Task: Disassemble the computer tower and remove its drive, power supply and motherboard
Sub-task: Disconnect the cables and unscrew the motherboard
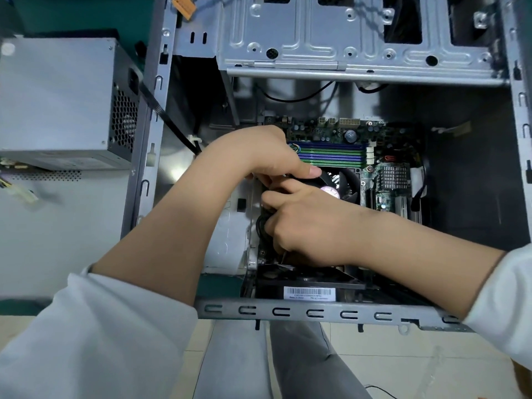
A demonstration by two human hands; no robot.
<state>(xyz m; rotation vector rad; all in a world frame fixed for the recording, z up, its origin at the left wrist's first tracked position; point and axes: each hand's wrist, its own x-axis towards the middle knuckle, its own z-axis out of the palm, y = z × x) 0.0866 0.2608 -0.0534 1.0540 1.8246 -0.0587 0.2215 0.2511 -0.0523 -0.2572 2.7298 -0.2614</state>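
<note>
On the far left, the power supply (57, 102) lies outside the case, on the light panel (43, 226) that is beside the tower, and its thick black cable (169, 122) goes over the case edge into the inside. Next to it stands the open computer tower (288, 312), lying on its side with the open face up to me. My left hand (259, 152) reaches in from the left, the fingers are curled downward and the thumb is stretched to the right over the black CPU fan (342, 182); I think it pinches something small near the fan, but what exactly I cannot tell. Just below it, touching it, is my right hand (299, 226), with the fingers curled around a bundle of black wires (260, 228) at the left edge of the board. The motherboard (385, 180) is in its place on the floor of the case, with the blue and green memory slots (331, 155) behind my hands. Near me sits a black case fan with a barcode label (309, 293). At the top is the metal drive cage (345, 38).
</note>
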